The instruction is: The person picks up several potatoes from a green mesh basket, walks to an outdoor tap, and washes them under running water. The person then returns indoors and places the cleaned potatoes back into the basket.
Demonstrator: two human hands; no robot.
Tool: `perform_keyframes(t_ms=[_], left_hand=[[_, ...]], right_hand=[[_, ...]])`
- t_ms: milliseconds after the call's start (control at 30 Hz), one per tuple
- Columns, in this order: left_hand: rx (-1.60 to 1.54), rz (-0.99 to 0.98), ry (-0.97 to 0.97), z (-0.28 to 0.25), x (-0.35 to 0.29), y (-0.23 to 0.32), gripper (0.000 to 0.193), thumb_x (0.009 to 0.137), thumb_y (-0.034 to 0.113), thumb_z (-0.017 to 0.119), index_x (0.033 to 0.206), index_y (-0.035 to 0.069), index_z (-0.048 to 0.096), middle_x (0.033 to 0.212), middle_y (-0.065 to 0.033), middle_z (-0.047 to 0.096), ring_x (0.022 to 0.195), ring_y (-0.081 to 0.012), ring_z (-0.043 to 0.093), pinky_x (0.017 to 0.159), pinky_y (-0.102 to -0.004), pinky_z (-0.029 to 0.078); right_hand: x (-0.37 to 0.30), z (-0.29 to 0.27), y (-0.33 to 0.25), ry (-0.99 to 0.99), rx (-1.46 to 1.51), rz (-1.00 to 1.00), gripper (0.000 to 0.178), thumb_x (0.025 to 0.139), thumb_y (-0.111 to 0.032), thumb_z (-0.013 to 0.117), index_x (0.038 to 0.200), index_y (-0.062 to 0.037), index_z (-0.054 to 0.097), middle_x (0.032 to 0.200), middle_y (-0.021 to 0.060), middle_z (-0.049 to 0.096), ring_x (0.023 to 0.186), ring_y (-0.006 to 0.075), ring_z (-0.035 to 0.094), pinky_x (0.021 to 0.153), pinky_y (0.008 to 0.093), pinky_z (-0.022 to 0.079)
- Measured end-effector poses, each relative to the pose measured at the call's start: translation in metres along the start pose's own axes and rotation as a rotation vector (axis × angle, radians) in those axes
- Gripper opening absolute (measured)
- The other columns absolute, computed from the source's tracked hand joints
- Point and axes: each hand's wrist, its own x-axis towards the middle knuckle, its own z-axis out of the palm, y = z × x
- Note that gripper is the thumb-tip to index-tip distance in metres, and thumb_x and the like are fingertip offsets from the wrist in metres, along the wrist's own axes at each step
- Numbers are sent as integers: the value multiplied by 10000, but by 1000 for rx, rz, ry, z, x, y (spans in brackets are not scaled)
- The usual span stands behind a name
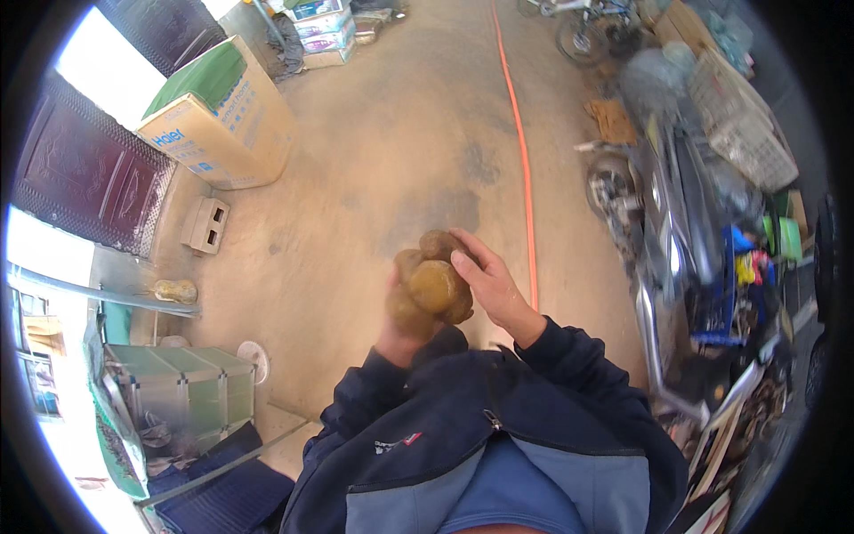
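Note:
In front of my chest, I carry a cluster of several round, yellow-brown, potato-like lumps [438,287], pressed together in both hands. My left hand [401,338] cups the cluster from the left and below. Its fingers are partly hidden behind the lumps and slightly blurred. From the right, my right hand [491,283] is closed against the cluster, thumb and fingers at the upper lump [439,244]. The exact kind of these lumps is hard to make out.
A tall cardboard box [227,125] and a hollow block [206,225] stand at the left. Nearer are a green-sided rack [191,387] and a gourd-like thing [176,291]. An orange hose [522,151] crosses the floor. On the right stands a motorcycle [680,222] beside a white crate [743,120].

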Motion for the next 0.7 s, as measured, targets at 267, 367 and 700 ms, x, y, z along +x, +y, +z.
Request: perform_keyframes(t_ms=[267,367,700], left_hand=[[-263,-179,-109,27,302,112,557,963,523,354,1330,114,445,1321,-91,525,1206,-265,525,1011,-473,437],[197,-54,-96,48,421,142,576,949,559,355,1332,141,457,1328,-74,524,1227,-263,505,1032,-488,411],[-85,-289,-170,132,796,238,580,961,565,320,1361,166,452,1370,-66,498,1269,-265,473,1052,-501,392]], right_hand=[[299,-100,-26,39,-76,-17,456,962,-167,555,1350,42,441,1256,103,562,1152,161,521,994,297,415],[395,-143,-56,159,-11,-27,460,951,-178,580,1336,42,455,1249,108,566,1148,161,525,989,299,420],[733,-297,-119,344,-98,-202,432,939,-163,578,1311,39,490,1234,95,586,1140,166,537,998,299,409]])
